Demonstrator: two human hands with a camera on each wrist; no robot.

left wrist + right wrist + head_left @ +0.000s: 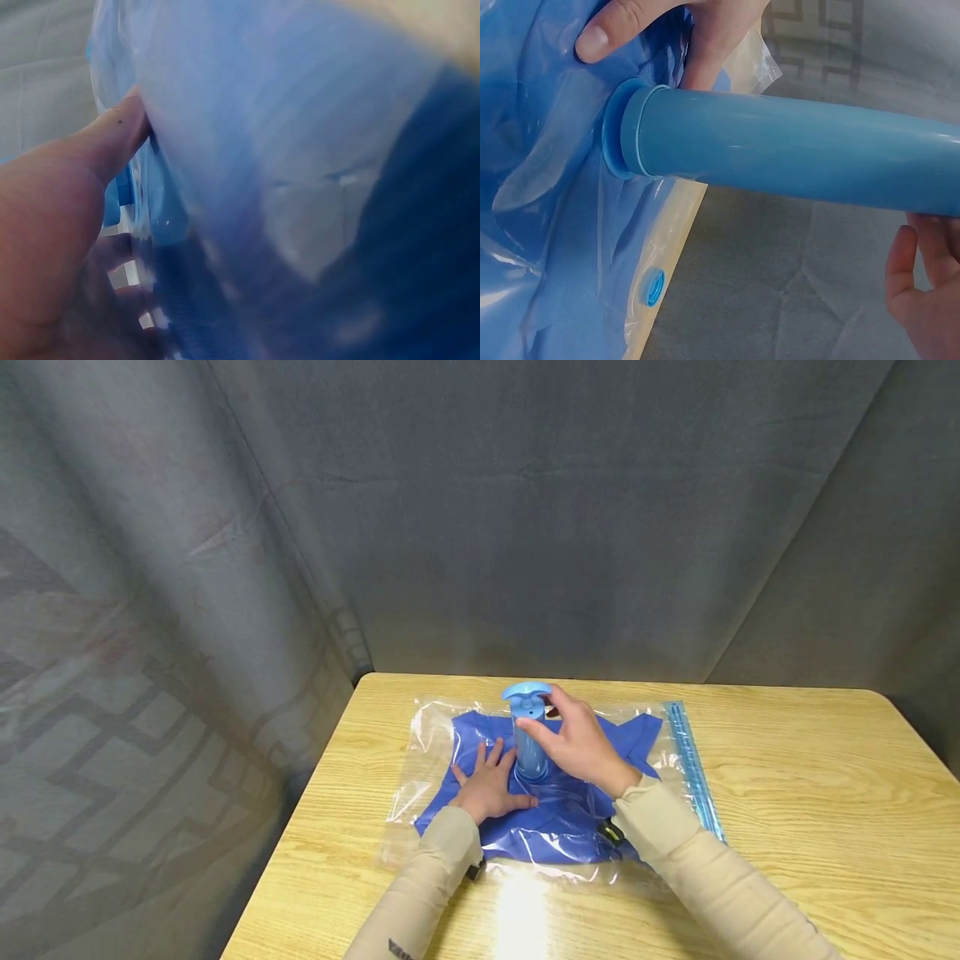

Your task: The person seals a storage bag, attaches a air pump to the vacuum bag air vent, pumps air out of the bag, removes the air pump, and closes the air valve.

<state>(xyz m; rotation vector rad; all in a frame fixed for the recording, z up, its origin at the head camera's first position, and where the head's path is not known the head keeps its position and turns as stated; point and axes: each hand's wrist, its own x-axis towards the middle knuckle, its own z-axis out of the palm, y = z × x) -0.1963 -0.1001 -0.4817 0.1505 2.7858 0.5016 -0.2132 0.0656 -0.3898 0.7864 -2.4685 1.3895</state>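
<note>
A clear plastic vacuum bag [435, 727] with folded blue cloth [637, 739] inside lies on the table. A blue hand pump [531, 743] stands upright on it, its base against the bag's round valve [615, 127]. My right hand [577, 743] holds the pump near its top, thumb on the near side and fingers by the handle [527, 690]. Part of that grip is hidden in the right wrist view. My left hand [491, 789] presses flat on the bag beside the pump's base, fingers spread. In the left wrist view, the shiny plastic bulges close to the left thumb [120, 127].
A blue zip strip [693, 768] runs along the bag's right end. A small round blue cap [652, 287] lies near the table's far edge. The wooden table [817, 777] extends to the right, and grey curtains [562, 527] hang behind it.
</note>
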